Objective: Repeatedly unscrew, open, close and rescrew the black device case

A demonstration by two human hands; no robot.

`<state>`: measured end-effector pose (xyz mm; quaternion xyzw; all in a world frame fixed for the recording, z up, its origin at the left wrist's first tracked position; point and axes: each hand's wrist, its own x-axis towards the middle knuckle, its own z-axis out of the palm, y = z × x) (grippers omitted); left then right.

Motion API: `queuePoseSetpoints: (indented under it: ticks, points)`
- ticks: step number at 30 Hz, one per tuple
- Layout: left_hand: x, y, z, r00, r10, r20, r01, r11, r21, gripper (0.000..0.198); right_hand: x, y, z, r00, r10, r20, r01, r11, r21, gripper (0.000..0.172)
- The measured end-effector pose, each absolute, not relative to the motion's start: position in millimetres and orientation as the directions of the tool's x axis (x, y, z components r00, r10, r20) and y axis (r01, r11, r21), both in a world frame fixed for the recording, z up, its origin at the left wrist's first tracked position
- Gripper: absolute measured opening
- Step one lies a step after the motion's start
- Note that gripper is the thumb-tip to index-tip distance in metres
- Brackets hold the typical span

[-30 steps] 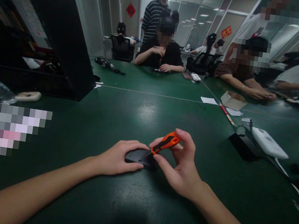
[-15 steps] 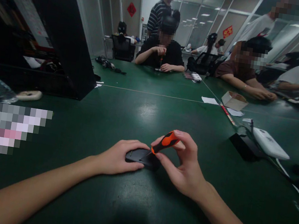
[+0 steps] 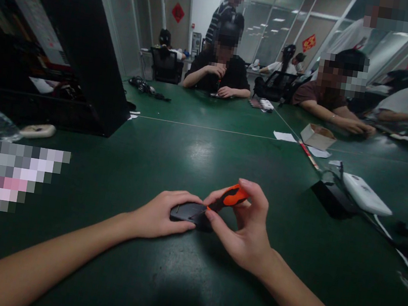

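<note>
On the green table lies a small black casing [image 3: 185, 212], rounded like a computer mouse. My left hand [image 3: 160, 213] grips it from the left, thumb along the near side and fingers along the far side. A screwdriver [image 3: 235, 195] with an orange and black handle is held in my right hand [image 3: 248, 231], between thumb and fingers. It leans to the right, its thin shaft reaching down to the top of the casing. Whether the tip sits in a screw is too small to tell. A thin light mark or pin [image 3: 177, 209] shows near my left fingers.
A large black computer case [image 3: 104, 71] stands open at the left, with a pale mouse-like object [image 3: 37, 130] before it. To the right are a white device [image 3: 366, 192] with a cable and a small box [image 3: 317, 136]. People sit across the table [image 3: 196, 152].
The screwdriver has tilted lower towards the right, and its handle looks turned in my right hand's fingers. My left hand stays on the casing. The whole view has shifted slightly.
</note>
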<state>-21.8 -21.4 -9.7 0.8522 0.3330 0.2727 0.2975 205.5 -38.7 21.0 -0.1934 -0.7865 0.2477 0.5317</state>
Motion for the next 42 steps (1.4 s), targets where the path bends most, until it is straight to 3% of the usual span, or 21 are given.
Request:
queuePoseSetpoints:
  ticks: [4,11,14,18,25,31,37,42]
  points:
    - [-21,-21,-10,0.626,0.73,0.273,0.407,-0.606,0.684,0.041,207,-42,23,-0.417,0.563,0.713,0.044,0.796,-0.603,0.087]
    - [-21,-22,-10,0.628,0.726,0.281,0.396,-0.609,0.688,0.044,217,-34,17,-0.376,0.506,0.776,0.248,0.862,-0.442,0.092]
    - [-21,-21,-10,0.623,0.731,0.277,0.409,-0.607,0.681,0.045,218,-32,19,-0.31,0.592,0.744,0.311,0.802,-0.509,0.088]
    - [-21,-21,-10,0.62,0.738,0.265,0.427,-0.601,0.676,0.044,218,-31,23,-0.36,0.644,0.674,0.2,0.76,-0.619,0.082]
    - [-21,-22,-9,0.626,0.735,0.262,0.422,-0.601,0.679,0.046,220,-28,20,-0.395,0.586,0.707,0.087,0.79,-0.606,0.091]
    - [-21,-22,-11,0.626,0.729,0.277,0.406,-0.608,0.682,0.046,209,-32,15,-0.312,0.503,0.806,0.022,0.852,-0.524,0.085]
    - [-20,-21,-11,0.624,0.73,0.279,0.401,-0.605,0.688,0.042,207,-35,17,-0.386,0.463,0.798,-0.035,0.857,-0.514,0.089]
    - [-20,-22,-11,0.618,0.733,0.285,0.407,-0.609,0.681,0.043,212,-30,17,-0.416,0.36,0.835,0.079,0.929,-0.362,0.1]
